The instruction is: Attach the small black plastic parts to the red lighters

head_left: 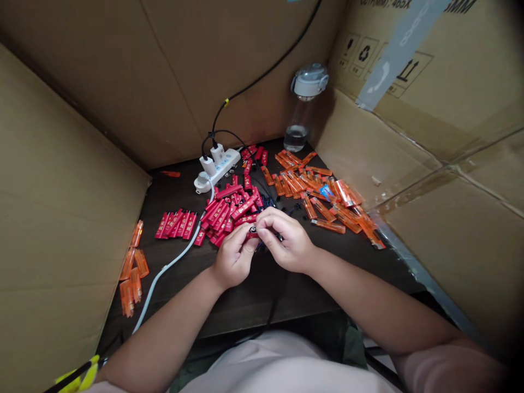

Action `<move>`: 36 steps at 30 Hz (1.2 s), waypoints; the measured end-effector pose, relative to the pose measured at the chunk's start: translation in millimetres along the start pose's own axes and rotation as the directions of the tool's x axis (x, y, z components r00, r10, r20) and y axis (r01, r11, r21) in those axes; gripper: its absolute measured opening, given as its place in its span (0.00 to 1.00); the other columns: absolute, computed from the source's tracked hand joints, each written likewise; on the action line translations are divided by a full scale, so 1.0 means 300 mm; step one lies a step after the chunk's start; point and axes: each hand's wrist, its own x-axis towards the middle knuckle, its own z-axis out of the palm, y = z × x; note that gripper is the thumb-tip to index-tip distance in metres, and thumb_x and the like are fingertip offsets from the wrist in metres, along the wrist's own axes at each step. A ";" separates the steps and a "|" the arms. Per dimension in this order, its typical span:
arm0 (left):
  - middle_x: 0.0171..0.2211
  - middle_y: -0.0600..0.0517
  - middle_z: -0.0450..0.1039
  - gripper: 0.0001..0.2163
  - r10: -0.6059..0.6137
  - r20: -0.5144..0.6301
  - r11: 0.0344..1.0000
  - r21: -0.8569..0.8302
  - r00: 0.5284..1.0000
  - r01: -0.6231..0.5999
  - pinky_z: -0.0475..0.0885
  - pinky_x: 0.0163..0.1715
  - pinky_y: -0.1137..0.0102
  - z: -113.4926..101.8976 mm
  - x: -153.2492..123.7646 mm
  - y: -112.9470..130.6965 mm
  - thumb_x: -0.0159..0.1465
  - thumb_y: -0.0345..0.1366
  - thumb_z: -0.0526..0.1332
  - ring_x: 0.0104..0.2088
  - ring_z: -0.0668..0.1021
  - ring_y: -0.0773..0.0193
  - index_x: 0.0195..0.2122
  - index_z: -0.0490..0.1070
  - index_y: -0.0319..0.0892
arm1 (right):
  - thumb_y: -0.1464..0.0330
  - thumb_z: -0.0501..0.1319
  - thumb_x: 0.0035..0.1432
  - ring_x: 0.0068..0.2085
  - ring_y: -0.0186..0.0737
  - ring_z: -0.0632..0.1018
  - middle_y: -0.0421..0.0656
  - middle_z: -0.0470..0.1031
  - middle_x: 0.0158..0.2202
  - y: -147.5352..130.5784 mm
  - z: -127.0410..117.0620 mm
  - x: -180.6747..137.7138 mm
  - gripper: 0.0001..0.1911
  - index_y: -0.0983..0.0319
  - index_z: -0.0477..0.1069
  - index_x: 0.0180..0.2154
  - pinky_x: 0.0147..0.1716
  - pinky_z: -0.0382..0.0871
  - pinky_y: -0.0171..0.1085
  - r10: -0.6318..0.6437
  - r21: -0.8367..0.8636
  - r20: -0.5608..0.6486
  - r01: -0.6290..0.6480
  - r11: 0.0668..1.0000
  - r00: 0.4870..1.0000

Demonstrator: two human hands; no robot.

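Observation:
My left hand (pixel 235 254) is closed round a red lighter (pixel 252 234), whose metal top end faces up between the thumb and fingers. Against that end, my right hand (pixel 289 240) pinches with thumb and forefinger; whatever lies between those fingertips is hidden. Just beyond the hands is a loose pile of red lighters (pixel 221 213). Small dark parts (pixel 268 203) lie partly covered behind my right hand. To the left, several more red lighters form a neat row (pixel 176 225).
Orange lighters (pixel 295 183) spread over the right of the dark table (pixel 229 311), more at the left edge. A white power strip (pixel 223 170) with plugs and a pale cable (pixel 180 255) sits behind. A water bottle (pixel 301 109) stands at the back. Cardboard walls (pixel 73 207) enclose the table.

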 end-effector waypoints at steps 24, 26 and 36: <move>0.28 0.54 0.69 0.13 -0.348 -0.241 0.862 -0.461 0.906 0.209 0.67 0.24 0.76 -0.015 0.020 -0.027 0.65 0.40 0.57 0.25 0.70 0.71 0.49 0.60 0.44 | 0.70 0.56 0.61 0.36 0.42 0.75 0.47 0.75 0.34 0.113 -0.259 0.030 0.08 0.64 0.74 0.37 0.38 0.70 0.40 0.305 -0.615 -0.100 -0.300 0.729 0.947; 0.27 0.55 0.69 0.13 -0.375 -0.252 0.836 -0.507 0.892 0.209 0.67 0.22 0.76 -0.019 0.025 -0.028 0.64 0.40 0.58 0.24 0.69 0.71 0.48 0.60 0.44 | 0.70 0.56 0.60 0.37 0.43 0.76 0.48 0.76 0.35 0.140 -0.299 0.024 0.10 0.64 0.76 0.36 0.40 0.69 0.40 0.454 -0.744 -0.060 -0.343 0.573 0.889; 0.27 0.54 0.68 0.14 -0.406 -0.205 0.815 -0.523 0.891 0.251 0.65 0.20 0.77 -0.014 0.019 -0.019 0.63 0.41 0.60 0.24 0.69 0.71 0.47 0.62 0.43 | 0.71 0.58 0.58 0.46 0.46 0.77 0.48 0.76 0.46 0.158 -0.247 0.024 0.11 0.62 0.76 0.42 0.44 0.67 0.38 0.694 -0.897 0.054 -0.270 0.349 0.718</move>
